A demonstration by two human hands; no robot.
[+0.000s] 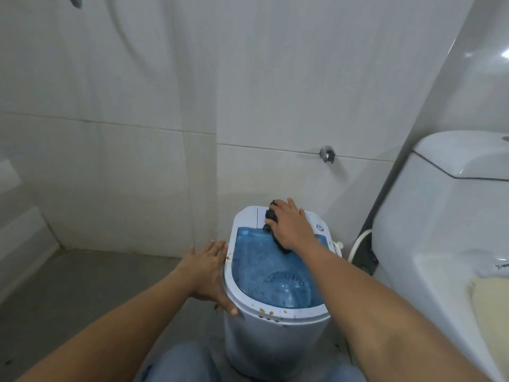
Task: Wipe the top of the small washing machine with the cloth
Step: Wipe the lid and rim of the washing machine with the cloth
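Observation:
The small white washing machine [248,334] stands on the floor in front of me, with a see-through blue lid [264,266] on top. Brown spots dot its near white rim. My right hand [289,224] presses a dark cloth [271,215] flat onto the far part of the top, where the white control panel meets the blue lid. Most of the cloth is hidden under the hand. My left hand [210,271] lies flat against the machine's left side and rim, fingers spread, steadying it.
A white toilet cistern [446,216] stands close on the right, with a white hose [358,244] between it and the machine. A tiled wall with a metal tap fitting [327,153] rises right behind the machine. Grey floor [82,285] extends to the left.

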